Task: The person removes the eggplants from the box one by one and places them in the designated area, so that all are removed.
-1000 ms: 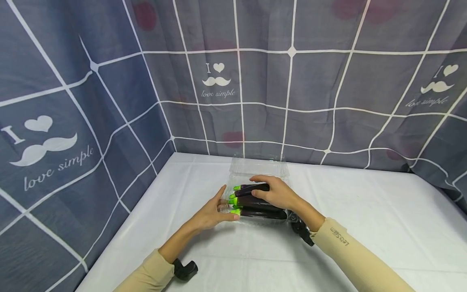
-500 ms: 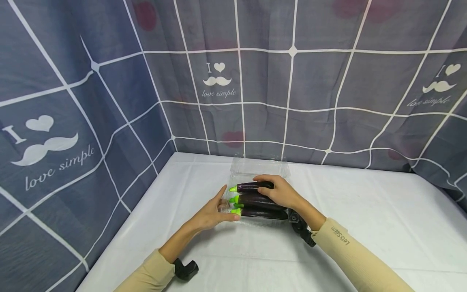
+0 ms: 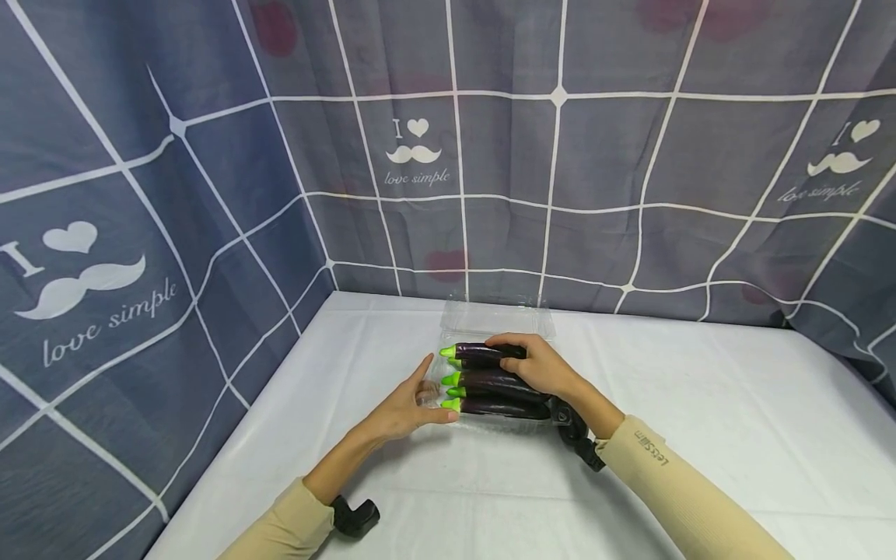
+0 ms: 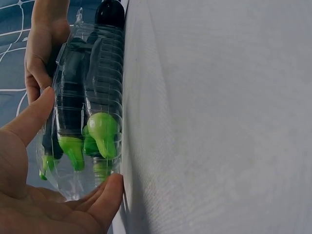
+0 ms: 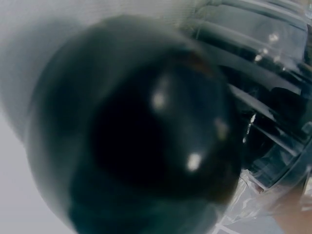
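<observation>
the place was a curtained-off work nook — grey-blue fabric (image 3: pixel 504 155), printed with white grid lines, moustaches (image 3: pixel 413 155) and "love simple", hung behind and along the sides of a white-covered table (image 3: pixel 420 505). whether home or workplace, one couldn't tell.

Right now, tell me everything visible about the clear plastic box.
The box is clear, ribbed, thin-looking plastic. It stands on the white cloth, its lid open on the far side. Dark eggplants with green stems lie in it. The left hand touches the stem end; whether the right hand touches it is unclear.
</observation>
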Demonstrator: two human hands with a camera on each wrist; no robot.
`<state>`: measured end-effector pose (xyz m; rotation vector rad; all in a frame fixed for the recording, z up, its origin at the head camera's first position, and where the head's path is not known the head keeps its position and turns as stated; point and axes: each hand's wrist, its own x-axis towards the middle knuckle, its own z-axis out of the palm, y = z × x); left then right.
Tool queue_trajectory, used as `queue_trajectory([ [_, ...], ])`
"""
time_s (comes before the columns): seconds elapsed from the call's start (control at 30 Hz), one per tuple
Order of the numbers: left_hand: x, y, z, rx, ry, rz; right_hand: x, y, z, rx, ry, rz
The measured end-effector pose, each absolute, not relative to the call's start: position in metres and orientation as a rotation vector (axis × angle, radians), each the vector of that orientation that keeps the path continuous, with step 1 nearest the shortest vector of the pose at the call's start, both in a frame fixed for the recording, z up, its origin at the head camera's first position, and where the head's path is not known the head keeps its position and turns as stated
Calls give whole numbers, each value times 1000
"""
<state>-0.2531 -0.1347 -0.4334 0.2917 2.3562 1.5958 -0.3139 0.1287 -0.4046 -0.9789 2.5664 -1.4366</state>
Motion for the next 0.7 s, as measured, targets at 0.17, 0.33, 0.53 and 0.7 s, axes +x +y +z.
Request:
queue_trajectory([
  [0.17,-251,-137,-432,321,2365,1589,-313,127,-404,-963,2576,-1421],
  [0.33,-251,-137,-432,357,2402,1538,-313,128,-405,-949,2606,-1412],
  [0.53,-251,-136,-431,345,2413,1521,-311,128,-406,-960,2622,-1420],
  [0.7,-251,-135,-431,340,2412,1531,-310,129,-405,-965,2646,-1424],
])
